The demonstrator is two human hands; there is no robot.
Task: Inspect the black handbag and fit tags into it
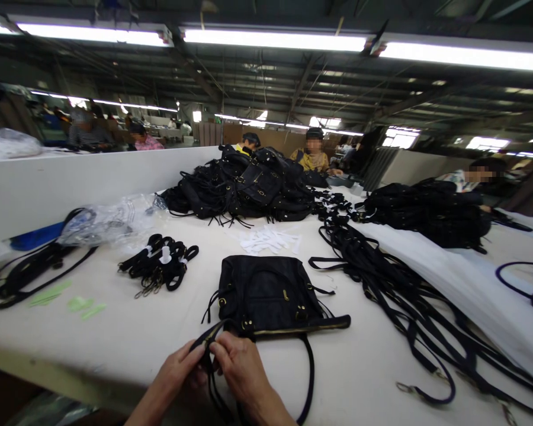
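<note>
Head view: black bag (266, 290) flat on table (160, 331). Left hand (182, 367) and right hand (240, 361) pinch zipper end (209, 337) off bag's near-left corner, likely opposed to steady it. Strap bundle (174, 271) left of bag, apparently for easy reach.

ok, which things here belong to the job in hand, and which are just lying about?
In the job:
black bag
its zip end, held by left hand and right hand

Seemingly just lying about:
bag pile
bundled straps
loose straps
white strips
green slips
clear plastic
</note>
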